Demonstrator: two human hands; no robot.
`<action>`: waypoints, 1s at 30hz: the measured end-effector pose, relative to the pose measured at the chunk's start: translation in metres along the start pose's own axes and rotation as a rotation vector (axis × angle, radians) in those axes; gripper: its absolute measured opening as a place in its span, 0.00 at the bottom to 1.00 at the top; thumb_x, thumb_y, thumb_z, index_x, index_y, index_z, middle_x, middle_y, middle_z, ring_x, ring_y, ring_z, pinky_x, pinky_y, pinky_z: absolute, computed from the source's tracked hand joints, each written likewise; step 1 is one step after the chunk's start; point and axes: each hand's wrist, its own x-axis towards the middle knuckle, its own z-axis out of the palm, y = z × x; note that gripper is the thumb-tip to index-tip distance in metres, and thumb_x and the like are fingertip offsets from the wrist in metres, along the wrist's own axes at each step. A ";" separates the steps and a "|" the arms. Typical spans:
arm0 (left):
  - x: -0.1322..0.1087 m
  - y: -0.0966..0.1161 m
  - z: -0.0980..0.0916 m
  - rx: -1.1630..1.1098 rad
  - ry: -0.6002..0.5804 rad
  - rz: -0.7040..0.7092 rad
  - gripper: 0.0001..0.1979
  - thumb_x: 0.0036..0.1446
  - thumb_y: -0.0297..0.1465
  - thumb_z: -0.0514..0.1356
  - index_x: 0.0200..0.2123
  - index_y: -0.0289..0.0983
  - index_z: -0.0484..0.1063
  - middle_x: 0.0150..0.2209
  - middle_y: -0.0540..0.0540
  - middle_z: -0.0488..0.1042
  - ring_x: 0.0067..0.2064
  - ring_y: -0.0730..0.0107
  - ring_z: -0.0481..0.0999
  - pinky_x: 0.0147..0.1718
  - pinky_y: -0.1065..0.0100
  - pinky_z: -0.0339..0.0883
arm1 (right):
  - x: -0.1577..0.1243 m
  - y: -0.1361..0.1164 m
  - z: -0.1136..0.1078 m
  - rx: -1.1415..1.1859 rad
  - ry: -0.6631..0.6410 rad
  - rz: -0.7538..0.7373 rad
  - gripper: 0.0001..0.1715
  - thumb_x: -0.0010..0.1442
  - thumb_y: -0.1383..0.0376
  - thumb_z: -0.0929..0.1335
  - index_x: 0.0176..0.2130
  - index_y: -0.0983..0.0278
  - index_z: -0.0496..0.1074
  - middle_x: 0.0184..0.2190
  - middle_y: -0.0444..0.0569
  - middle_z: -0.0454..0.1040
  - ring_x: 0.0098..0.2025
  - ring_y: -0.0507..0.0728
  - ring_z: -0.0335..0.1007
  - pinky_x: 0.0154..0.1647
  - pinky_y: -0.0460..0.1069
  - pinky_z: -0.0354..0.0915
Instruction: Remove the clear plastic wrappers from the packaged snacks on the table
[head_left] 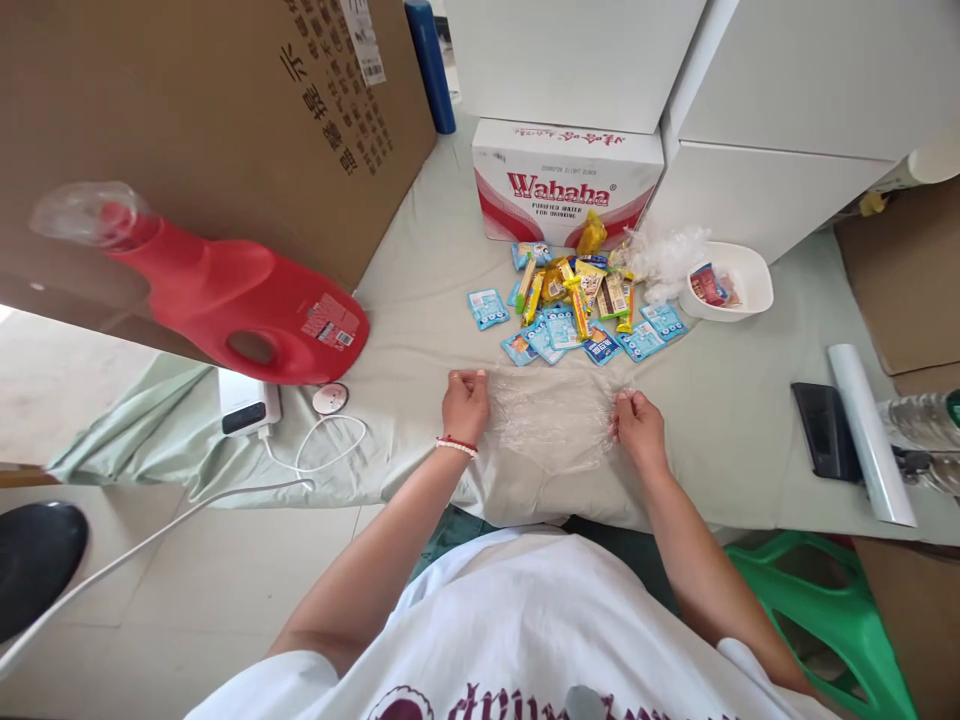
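Note:
A thin clear plastic bag (553,415) is stretched between my two hands over the cloth-covered table. My left hand (465,405), with a red and white bracelet at the wrist, pinches its left edge. On the opposite edge, my right hand (639,425) is closed with fingertips on the film. Just beyond the bag lies a pile of small wrapped snacks (576,290), with several blue packets (559,328) along its near side. Crumpled clear plastic (667,258) rests at the pile's right, touching a white tub (739,300) that holds a red packet (709,285).
A Wahaha carton (562,185) stands behind the snacks against white cabinets (780,200). At left are a large red jug (247,305), a big cardboard box (225,120) and a white power bank (247,400) with its cable. A white roll (870,430) lies at right, above a green stool (832,620).

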 end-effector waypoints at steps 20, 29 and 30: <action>-0.030 0.022 -0.005 -0.096 -0.408 0.058 0.13 0.67 0.45 0.50 0.37 0.43 0.61 0.28 0.51 0.74 0.27 0.68 0.75 0.32 0.66 0.69 | -0.006 -0.028 -0.021 0.590 -0.342 0.278 0.23 0.49 0.54 0.80 0.42 0.62 0.79 0.37 0.52 0.83 0.35 0.56 0.80 0.34 0.49 0.78; -0.036 -0.007 -0.033 0.369 0.038 0.232 0.12 0.59 0.40 0.61 0.41 0.39 0.70 0.43 0.36 0.76 0.50 0.45 0.76 0.49 0.51 0.66 | -0.009 0.003 -0.011 0.064 -0.092 0.096 0.22 0.49 0.51 0.76 0.38 0.61 0.73 0.29 0.44 0.78 0.18 0.49 0.59 0.15 0.46 0.54; -0.041 -0.008 -0.033 0.412 0.123 0.338 0.13 0.61 0.40 0.61 0.43 0.38 0.72 0.46 0.33 0.76 0.53 0.44 0.75 0.52 0.48 0.64 | -0.010 0.006 -0.009 0.024 -0.087 0.066 0.22 0.51 0.49 0.74 0.38 0.61 0.73 0.30 0.45 0.78 0.18 0.50 0.60 0.15 0.46 0.56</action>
